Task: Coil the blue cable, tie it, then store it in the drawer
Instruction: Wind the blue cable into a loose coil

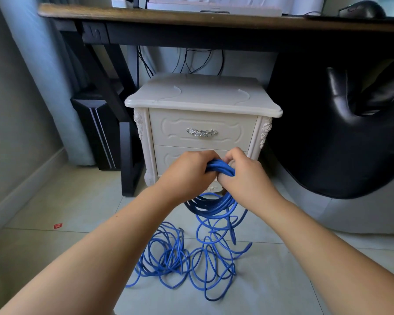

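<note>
Two curled grips [187, 172] [243, 178] — blue cable [221, 168].

Pale tiled floor [55, 201], with loose tangled loops of the blue cable [168, 258] lying in the middle, in front of a white cabinet [200, 96]. Cabinet at the far edge by the wall, between a black desk leg [127, 155] on its left and a grey-based black seat [350, 167] on its right. Left of the desk leg, a black computer tower [96, 133]. Toward the left edge, a small red scrap [58, 225].
</note>
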`<state>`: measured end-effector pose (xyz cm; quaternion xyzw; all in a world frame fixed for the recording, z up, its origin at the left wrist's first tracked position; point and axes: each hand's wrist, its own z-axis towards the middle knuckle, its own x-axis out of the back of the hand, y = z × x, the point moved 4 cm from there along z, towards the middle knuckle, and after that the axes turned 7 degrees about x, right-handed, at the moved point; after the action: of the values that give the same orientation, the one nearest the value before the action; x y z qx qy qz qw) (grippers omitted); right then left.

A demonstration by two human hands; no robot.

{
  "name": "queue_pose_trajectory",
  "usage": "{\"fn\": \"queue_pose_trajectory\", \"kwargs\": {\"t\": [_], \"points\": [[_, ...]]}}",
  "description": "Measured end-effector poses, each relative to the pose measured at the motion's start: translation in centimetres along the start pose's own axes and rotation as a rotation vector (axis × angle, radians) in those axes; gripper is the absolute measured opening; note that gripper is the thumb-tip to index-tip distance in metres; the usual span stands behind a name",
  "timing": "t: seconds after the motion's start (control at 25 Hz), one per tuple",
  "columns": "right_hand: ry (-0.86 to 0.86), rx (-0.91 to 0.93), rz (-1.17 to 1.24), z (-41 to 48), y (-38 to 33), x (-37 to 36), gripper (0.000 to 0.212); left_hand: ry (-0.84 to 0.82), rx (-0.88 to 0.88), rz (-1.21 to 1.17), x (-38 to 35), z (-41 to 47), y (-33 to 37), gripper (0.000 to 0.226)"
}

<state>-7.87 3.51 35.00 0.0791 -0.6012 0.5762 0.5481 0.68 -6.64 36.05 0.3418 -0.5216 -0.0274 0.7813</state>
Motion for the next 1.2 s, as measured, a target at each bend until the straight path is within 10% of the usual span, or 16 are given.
{"fn": "queue_pose_trajectory", "kwargs": {"t": [0.32,0.6,0.84,1.2], "points": [[-0.053,-0.417,0.845,-2.1,0.4,-3.0,0.025,0.193,0.513,-0.727,0.3,-0.4,-2.1,0.024],[-0.053,-0.683,1.191,-1.2,1.1,-1.6,0.009,0.092,0.441,-0.773,-0.8,-0.3,-0.8,0.029],[0.157,-0.450,0.652,-0.4,2.4,-0.5,0.025,-0.043,0.315,-0.661,-1.6,-1.2,-0.1,0.010],[0.017,0.009,-0.197,-0.5,-0.7,-0.4,0.024,0.018,0.102,-0.085,-1.8,-0.4,0.6,0.060]]}}
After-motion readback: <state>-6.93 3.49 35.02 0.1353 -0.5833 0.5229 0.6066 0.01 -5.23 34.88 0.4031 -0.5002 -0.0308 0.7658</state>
